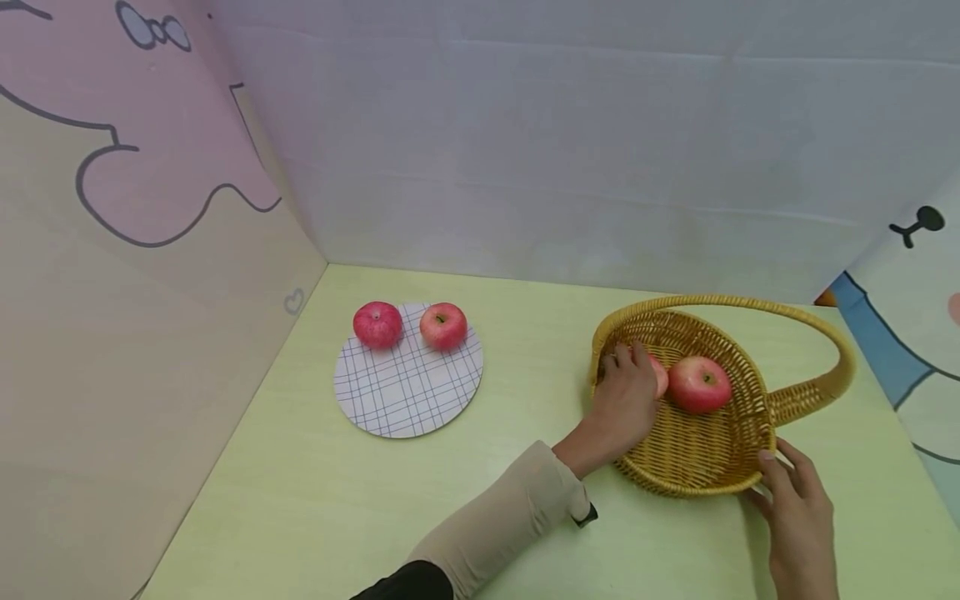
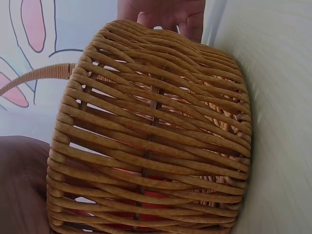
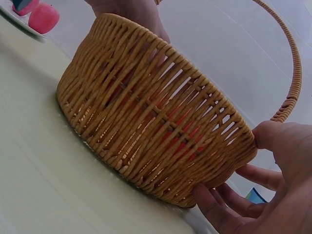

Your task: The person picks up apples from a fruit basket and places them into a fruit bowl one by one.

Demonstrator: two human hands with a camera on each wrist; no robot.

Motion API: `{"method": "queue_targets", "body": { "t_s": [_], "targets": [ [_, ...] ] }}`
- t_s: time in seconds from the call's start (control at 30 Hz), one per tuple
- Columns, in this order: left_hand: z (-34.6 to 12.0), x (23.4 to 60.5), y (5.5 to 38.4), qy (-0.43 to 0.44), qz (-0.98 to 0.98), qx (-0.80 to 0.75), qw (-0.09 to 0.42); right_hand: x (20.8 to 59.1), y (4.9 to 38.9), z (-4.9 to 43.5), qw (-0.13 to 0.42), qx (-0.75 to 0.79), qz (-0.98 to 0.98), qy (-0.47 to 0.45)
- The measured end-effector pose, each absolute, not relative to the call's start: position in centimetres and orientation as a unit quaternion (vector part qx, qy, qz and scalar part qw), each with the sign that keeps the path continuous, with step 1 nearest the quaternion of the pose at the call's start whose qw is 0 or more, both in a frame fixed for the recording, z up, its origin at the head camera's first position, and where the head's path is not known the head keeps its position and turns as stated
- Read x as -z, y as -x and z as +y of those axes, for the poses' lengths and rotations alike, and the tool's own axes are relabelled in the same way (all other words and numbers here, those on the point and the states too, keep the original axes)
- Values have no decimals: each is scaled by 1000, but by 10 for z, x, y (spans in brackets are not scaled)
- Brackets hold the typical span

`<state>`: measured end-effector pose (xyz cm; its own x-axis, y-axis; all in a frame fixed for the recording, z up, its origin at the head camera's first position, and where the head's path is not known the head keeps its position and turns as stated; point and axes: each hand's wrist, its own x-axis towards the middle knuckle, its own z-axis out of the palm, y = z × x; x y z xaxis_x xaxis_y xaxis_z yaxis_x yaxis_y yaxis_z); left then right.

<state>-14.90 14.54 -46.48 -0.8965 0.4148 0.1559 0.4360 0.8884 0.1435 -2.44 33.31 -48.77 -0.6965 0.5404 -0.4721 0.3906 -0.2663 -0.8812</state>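
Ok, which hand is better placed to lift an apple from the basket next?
Left, I'd judge: the left hand is inside the basket, over an apple, while the right hand holds the basket from outside.

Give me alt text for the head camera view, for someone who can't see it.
A person's left hand reaches into a wicker basket, partly covering one apple beside another, while the right hand holds the basket's side. To the left, two red fruits sit on a round checked mat on a pale table.
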Motion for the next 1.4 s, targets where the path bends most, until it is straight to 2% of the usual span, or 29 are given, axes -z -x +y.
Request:
{"method": "queue_targets", "body": {
  "t_s": [0.6, 1.03, 1.4],
  "targets": [
    [140, 451, 142, 235, -963, 115, 62, 491, 21, 334, 71, -700, -601, 378],
    [124, 427, 133, 252, -943, 218, 24, 490, 19, 333, 88, -720, -599, 338],
    [106, 417, 138, 264, -906, 330, -37, 492, 22, 334, 74, -716, -590, 366]
  ]
}}
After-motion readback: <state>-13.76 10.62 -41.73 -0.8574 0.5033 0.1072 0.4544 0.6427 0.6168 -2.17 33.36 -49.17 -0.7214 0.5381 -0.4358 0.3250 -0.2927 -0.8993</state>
